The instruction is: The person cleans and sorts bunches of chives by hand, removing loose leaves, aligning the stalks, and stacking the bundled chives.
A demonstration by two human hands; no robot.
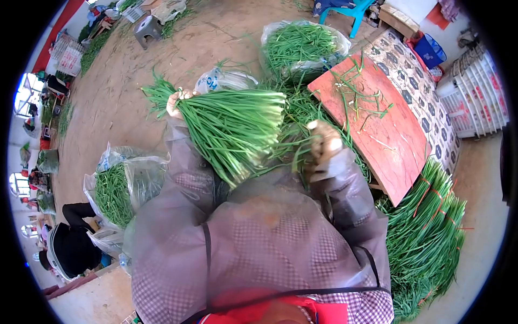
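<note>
L hand (178, 102) has fingers clenched round green bunch (232, 121) nr its leafy end, so pale ends fan free twd R hand (325, 143), fingers curled by loose blades (297, 143), can't tell if gripping.

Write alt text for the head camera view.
A left hand grips a fanned bunch of long green stalks; the right hand, slightly blurred, is off to its right, near a red board strewn with green scraps. Banded green bundles lie at lower right.
</note>
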